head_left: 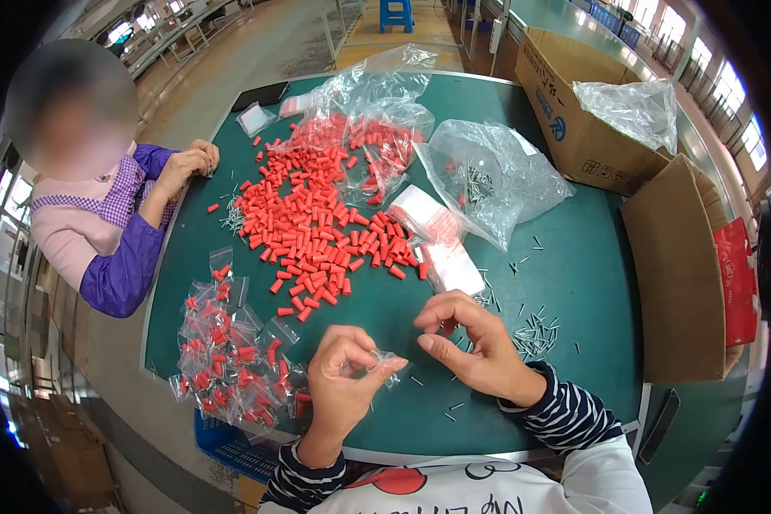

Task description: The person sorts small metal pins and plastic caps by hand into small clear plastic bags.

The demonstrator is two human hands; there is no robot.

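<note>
A small clear plastic bag [389,367] is pinched between the thumb and fingers of my left hand [344,377], low in the middle of the green table [574,257]. To its right, my right hand [475,343] is held with its fingers curled and apart from the thumb, nothing visible between them. Loose screws [535,336] lie beside and under my right hand. Red plastic caps [308,223] are heaped beyond my hands. Filled small bags with red pieces [231,351] are piled left of my left hand. Stacked flat bags [450,267] lie just beyond my right hand.
A co-worker [103,206] sits at the left edge, hands together over the table. A large clear bag with screws [497,176] lies behind the flat bags. Cardboard boxes [574,128] stand at the right. A black phone-like object [260,97] rests at the far left corner.
</note>
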